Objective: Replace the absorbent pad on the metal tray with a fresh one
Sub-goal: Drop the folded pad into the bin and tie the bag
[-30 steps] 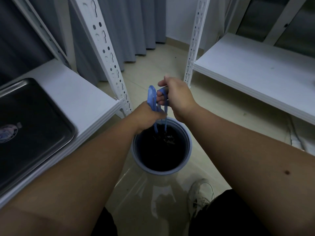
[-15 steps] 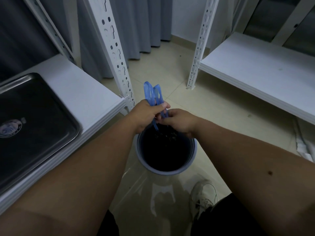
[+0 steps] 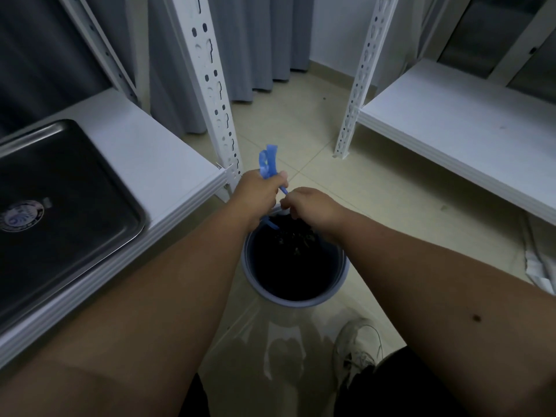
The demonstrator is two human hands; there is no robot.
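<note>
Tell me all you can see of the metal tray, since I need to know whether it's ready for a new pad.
The metal tray is rectangular, dark and shiny, with rounded corners and a raised rim. It lies flat on the white shelf at left, cut off by the picture's edge. No pad shows in it, only a round label on its floor. Neither hand touches it.

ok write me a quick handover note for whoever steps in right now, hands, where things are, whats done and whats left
Left hand: closed on the blue drawstring of the bin bag, loops sticking up above the fist.
Right hand: at the far rim of the bin; what it grips is hidden.
Metal tray: on the white shelf to the left, bare, no pad on it.
Done: old pad is off the tray.
Left: finish with the bag, lay a fresh pad; none in view.
</note>
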